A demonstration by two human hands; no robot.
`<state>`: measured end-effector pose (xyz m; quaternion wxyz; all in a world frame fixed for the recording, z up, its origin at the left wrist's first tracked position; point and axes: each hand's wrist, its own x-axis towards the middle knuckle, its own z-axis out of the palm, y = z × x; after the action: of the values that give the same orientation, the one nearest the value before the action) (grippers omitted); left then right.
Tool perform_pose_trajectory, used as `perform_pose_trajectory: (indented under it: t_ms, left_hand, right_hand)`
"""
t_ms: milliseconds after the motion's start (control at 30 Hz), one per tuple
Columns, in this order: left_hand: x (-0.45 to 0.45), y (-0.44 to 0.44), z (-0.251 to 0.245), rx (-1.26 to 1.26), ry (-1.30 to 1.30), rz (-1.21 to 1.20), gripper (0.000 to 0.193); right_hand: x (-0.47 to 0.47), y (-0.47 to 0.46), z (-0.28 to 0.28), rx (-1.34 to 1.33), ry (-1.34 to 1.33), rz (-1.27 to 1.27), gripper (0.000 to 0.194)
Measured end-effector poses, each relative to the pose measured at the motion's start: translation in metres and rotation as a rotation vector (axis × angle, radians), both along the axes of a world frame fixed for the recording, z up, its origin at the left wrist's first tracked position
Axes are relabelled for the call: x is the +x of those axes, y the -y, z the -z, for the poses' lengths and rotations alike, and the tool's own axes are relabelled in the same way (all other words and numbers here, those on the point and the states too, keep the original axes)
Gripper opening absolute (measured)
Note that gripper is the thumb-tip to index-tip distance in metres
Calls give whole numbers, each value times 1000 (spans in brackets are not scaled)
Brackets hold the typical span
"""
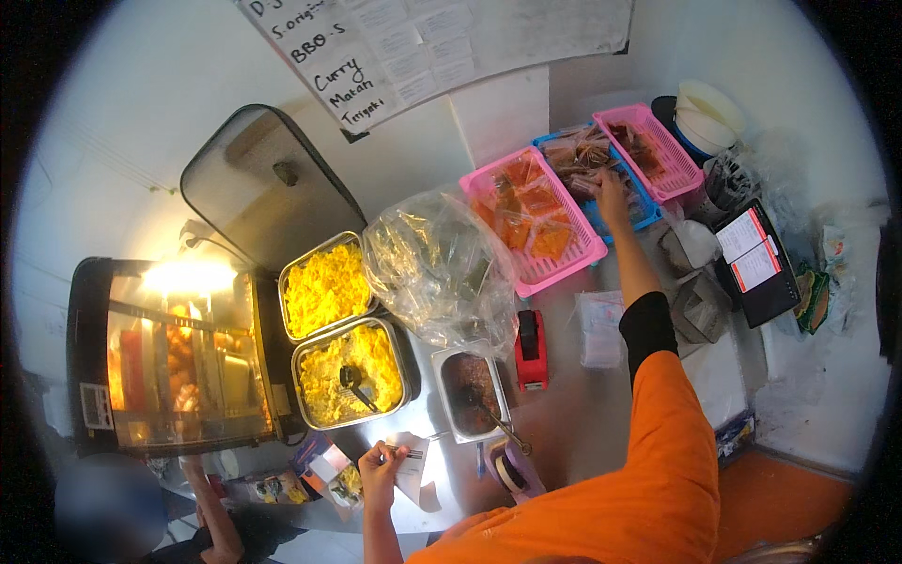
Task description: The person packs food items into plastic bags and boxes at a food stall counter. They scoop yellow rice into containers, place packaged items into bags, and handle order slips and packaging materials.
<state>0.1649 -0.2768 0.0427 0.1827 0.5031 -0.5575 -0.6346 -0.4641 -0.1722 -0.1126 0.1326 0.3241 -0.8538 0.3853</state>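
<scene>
My left hand pinches a printed paper slip over the front edge of the steel counter. Close by on the left, filled food packs sit along that edge. My right arm stretches far forward, and my right hand is down at a blue plastic basket of small clear packets with brown contents. Its fingertips are among the packets, and whether they grip one is not clear. Left of it stands a pink basket with packets of orange sauce. Another pink basket, with dark red packets, is on the right.
Two steel trays of yellow food stand left, beside a lit glass warmer where a co-worker's arm reaches. A large clear bag, a steel sauce pan, a red tape dispenser and a tablet occupy the counter.
</scene>
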Motion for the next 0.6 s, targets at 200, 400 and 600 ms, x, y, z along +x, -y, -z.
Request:
perform_pose_trajectory:
  t_ms: [200,400,600]
  left_hand:
    - [-3,-1,9,17,16,-40,39]
    - [-7,-2,11,1,78,-1,44]
    - [9,3,15,-45,97,-67,47]
  right_hand:
    - [-33,-41,-5,528,-64,279,19]
    - [-44,-56,21,560,-71,305,14]
    - [-62,-67,2,-37,-95,151,10]
